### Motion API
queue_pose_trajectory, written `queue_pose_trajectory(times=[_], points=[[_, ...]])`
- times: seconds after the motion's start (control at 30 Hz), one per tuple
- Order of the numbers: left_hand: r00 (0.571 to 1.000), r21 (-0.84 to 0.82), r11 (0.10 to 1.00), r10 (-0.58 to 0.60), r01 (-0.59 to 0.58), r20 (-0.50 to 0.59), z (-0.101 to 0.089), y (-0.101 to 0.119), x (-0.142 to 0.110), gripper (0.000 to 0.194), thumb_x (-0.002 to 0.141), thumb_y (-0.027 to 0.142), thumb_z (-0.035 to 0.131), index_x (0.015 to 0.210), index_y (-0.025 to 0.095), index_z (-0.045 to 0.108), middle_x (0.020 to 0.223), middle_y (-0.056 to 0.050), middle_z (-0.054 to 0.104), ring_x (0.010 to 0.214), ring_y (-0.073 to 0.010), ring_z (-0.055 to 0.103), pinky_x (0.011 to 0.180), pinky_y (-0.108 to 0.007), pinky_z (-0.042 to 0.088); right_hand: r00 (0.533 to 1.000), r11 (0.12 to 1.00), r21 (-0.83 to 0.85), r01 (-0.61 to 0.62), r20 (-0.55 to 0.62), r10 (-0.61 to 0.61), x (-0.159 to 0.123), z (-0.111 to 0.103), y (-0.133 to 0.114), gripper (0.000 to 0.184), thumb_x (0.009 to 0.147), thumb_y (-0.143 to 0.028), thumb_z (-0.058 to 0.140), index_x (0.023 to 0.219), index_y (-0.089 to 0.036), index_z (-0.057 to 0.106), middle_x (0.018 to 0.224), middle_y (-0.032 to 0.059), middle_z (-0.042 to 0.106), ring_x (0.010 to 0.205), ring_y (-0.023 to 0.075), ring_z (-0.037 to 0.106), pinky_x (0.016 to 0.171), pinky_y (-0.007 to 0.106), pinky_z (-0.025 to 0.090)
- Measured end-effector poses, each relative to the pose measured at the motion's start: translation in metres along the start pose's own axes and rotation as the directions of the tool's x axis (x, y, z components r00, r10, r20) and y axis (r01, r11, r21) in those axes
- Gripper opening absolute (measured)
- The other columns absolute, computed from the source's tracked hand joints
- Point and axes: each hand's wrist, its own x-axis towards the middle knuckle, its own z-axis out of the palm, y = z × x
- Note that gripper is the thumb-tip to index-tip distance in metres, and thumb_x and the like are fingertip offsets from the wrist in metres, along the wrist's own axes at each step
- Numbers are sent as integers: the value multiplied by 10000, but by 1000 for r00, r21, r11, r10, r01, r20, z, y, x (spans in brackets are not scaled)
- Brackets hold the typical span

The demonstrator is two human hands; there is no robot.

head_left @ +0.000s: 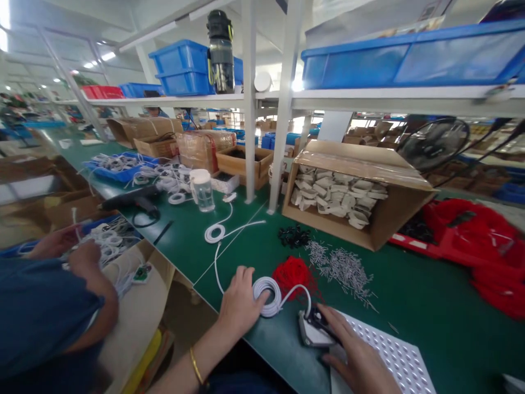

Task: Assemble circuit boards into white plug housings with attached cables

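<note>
My left hand [240, 303] is at the table's front edge, its thumb over a coil of white cable [266, 311] and its fingers curled beside the coil's left side. From the coil, the cable arches right into a small white housing with a black part [314, 332]. My right hand [356, 350] has its fingers on the black part, and its thumb is lower, near a white studded plate [389, 345]. The grip's underside is hidden. Just behind the coil lies a pile of red wire pieces [293, 276]. A second coiled white cable [215, 232] rests farther back.
Small metal pins [342, 271] and black parts [294, 236] lie behind the red pile. An open carton [381, 230] holds white housings. Red bags [471, 235] are at right, a water jug [203, 191] and hot-glue gun [137, 200] at left. A co-worker's arm [96, 295] works beside me.
</note>
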Motion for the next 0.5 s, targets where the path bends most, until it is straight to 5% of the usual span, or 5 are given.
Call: queue_pose_trajectory(times=[0.13, 0.23, 0.37, 0.5], points=[[987, 145, 989, 21, -43, 157, 8, -8, 23, 169, 788, 321, 583, 891, 187, 598, 966, -69, 614, 909, -218, 596, 771, -291, 429, 999, 998, -41, 40, 22, -39, 9, -17, -18, 673, 731, -96, 523, 1359, -314, 415, 1380, 58, 483, 1071, 249, 612, 886, 349, 487], [990, 149, 988, 16, -38, 143, 8, -9, 30, 82, 822, 280, 547, 830, 202, 573, 885, -46, 641, 851, -198, 614, 702, -265, 409, 996, 996, -27, 85, 28, -84, 13, -24, -23, 614, 722, -82, 543, 1289, -309, 475, 1273, 49, 568, 990, 234, 639, 831, 318, 491], [999, 175, 985, -14, 6, 45, -24, -6, 31, 135, 906, 287, 406, 973, 211, 495, 848, -55, 653, 764, -217, 636, 622, -271, 376, 996, 995, -49, 91, 22, -90, 12, -25, -25, 528, 752, -106, 564, 1245, -273, 476, 1218, 59, 593, 967, 236, 634, 807, 332, 485], [980, 244, 963, -69, 115, -187, -70, 4, 28, 144, 900, 284, 406, 1012, 209, 455, 778, -38, 662, 664, -231, 653, 570, -275, 373, 994, 993, -45, 112, 15, -112, 10, -30, -39, 458, 815, -159, 544, 1247, -257, 425, 1236, 65, 569, 959, 234, 630, 767, 350, 493]])
